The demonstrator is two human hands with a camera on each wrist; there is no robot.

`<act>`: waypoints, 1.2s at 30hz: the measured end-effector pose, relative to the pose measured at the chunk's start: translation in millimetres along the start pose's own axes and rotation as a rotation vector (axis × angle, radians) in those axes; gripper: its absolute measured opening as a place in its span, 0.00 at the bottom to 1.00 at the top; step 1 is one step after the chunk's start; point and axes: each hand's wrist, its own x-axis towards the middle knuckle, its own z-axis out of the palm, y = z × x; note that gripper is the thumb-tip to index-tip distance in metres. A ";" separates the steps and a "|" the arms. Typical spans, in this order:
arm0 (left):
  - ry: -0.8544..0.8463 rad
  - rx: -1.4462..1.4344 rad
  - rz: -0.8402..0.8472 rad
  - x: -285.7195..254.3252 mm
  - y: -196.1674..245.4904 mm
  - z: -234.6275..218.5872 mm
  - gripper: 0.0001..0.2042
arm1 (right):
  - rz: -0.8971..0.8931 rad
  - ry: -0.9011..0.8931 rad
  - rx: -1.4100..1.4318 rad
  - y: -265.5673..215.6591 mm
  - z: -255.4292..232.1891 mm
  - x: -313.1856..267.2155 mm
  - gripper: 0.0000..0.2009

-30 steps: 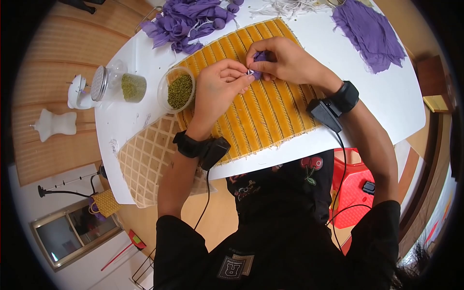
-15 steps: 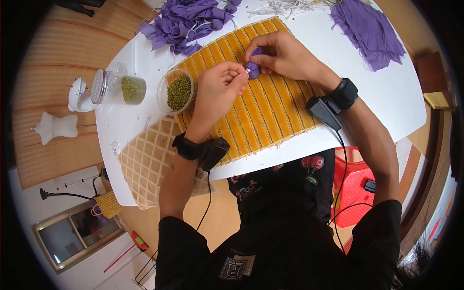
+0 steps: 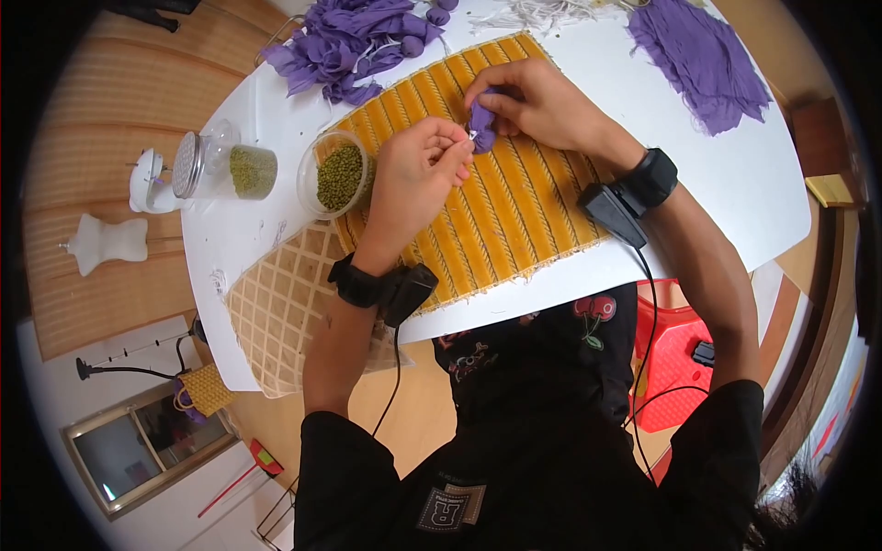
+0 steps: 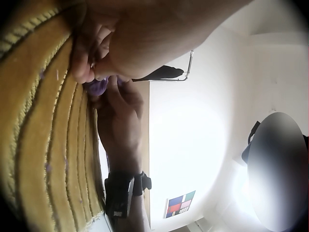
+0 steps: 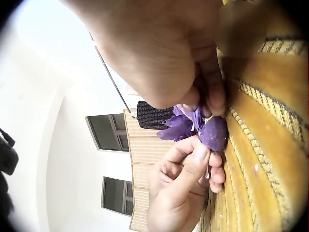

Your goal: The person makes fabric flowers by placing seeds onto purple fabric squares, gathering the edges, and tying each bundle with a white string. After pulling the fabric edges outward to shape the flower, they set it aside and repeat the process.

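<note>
Over the last second we have drawn our left hand (image 3: 418, 170) slightly away from the purple bundle (image 3: 481, 129); it pinches a white thread (image 3: 471, 137). Our right hand (image 3: 533, 101) grips the bundle, upper centre, above the yellow mat (image 3: 514, 211) on the desk (image 3: 735, 193).

Worktop (image 3: 735, 184): white, rounded.
Centre: yellow ribbed mat (image 3: 514, 211).
Left: lattice mat (image 3: 276, 303), bean bowl (image 3: 338, 174), jar (image 3: 220, 165).
Far edge: purple cloth (image 3: 703, 60).

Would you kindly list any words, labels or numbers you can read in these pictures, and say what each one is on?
"R": large letter on the patch on the person's black top; the small lines above it are too blurred to read.
Cherry patch on the black cloth: a picture, no words.
Nothing else is readable.
</note>
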 end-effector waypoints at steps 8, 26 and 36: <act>-0.004 -0.053 -0.031 1.4 -1.5 -1.6 0.04 | -0.129 -0.049 -0.099 -6.7 -0.8 -2.9 0.10; 0.000 0.217 0.081 -3.0 3.0 2.4 0.03 | 0.125 0.017 0.122 -6.2 7.0 -1.6 0.08; 0.119 0.239 0.091 0.3 -3.7 0.3 0.03 | 0.148 -0.002 0.096 -9.3 5.2 -2.3 0.09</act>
